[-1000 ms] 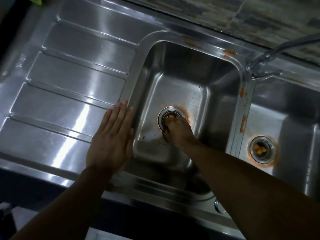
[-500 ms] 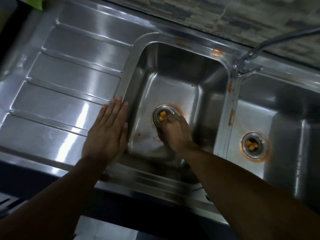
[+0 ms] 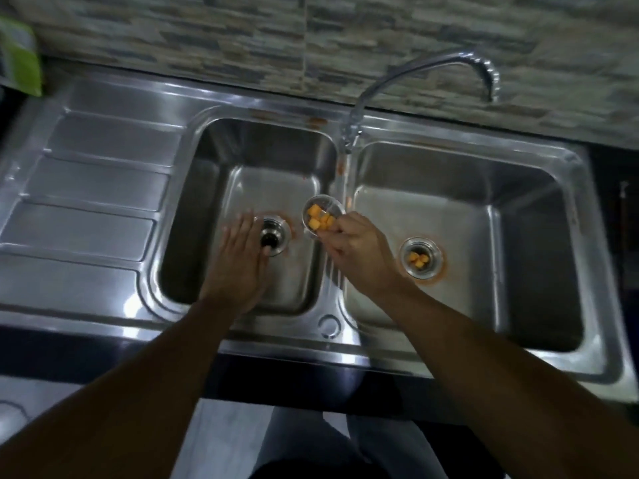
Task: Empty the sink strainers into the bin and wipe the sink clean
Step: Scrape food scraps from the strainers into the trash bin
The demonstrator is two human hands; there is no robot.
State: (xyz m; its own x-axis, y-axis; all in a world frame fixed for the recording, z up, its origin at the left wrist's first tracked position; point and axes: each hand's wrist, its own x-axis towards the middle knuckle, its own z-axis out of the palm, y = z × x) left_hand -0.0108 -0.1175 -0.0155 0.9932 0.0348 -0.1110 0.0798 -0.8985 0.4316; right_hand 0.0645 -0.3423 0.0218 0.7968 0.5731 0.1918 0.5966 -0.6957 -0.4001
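A steel double sink (image 3: pixel 340 188) fills the view. My right hand (image 3: pixel 356 250) grips a round strainer (image 3: pixel 323 219) holding orange food cubes, lifted above the divider between the bowls. The left bowl's drain (image 3: pixel 275 236) is an open dark hole with orange stains around it. My left hand (image 3: pixel 235 267) hovers flat over the left bowl, fingers apart, its fingertips beside the drain. In the right bowl a second strainer (image 3: pixel 420 259) sits in its drain with orange cubes inside and a rusty ring around it.
A curved chrome tap (image 3: pixel 411 81) rises behind the divider and arcs right. A ribbed draining board (image 3: pixel 86 209) lies to the left. Orange smears mark the back rim (image 3: pixel 316 122). A green object (image 3: pixel 24 63) stands at the far left by the tiled wall.
My right hand has lifted the strainer out of the left drain and raised it toward the divider. My left hand left the draining board edge and moved over the left bowl. The view shifted right.
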